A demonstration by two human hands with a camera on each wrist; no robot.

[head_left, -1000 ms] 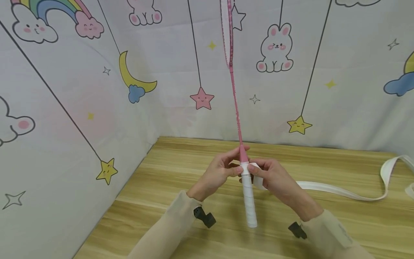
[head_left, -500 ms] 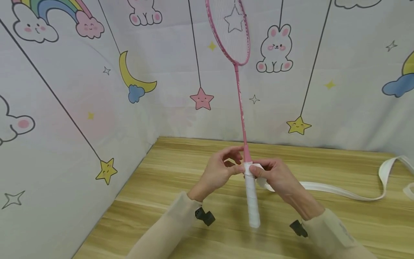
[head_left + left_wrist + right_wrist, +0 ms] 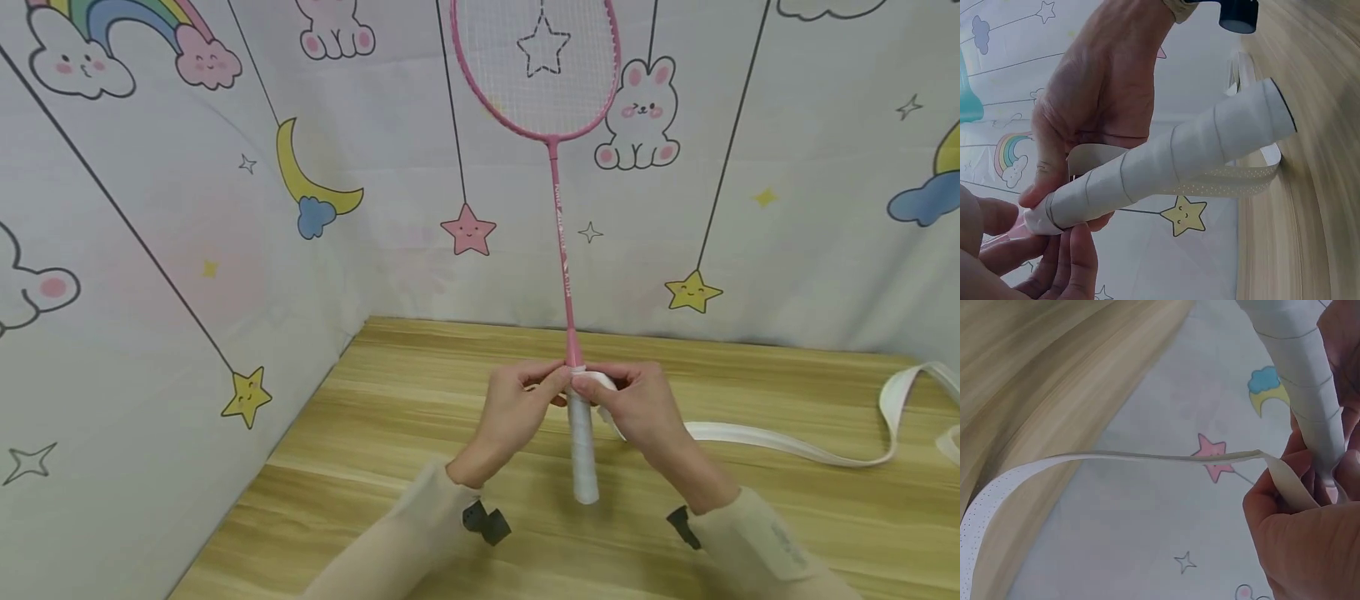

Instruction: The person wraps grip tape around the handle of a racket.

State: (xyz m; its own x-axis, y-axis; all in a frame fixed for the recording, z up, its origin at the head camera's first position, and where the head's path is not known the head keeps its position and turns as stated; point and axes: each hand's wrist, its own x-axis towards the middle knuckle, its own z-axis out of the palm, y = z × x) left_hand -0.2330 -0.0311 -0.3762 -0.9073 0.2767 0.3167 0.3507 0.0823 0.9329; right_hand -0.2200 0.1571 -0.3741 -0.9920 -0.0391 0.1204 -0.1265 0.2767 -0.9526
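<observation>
Right grip point(image 3: 647, 404) pinches a white strip point(image 3: 765, 435) between thumb and fingers at the top of the racket's handle point(image 3: 583, 458), while the left grip point(image 3: 517, 408) has its fingers and thumb closed on that same top end, just below the pink cone point(image 3: 573, 348). Spiral seams run down the handle to its butt end, so this looks like the last stretch of a winding. Done well, it would call for steady tension on the strip, an even overlap with no crease, and the left thumb pressing each turn flat; turning the racket point(image 3: 561, 225) slowly should keep the angle constant. Outward from there, the shaft rises to a pink head, stringbed facing the person, its top out of view. From the right hand, the loose strip trails onto the bench point(image 3: 337, 417) and loops near its right edge; a twist there could travel into the wrap. Behind hangs a printed cloth point(image 3: 360, 275).
</observation>
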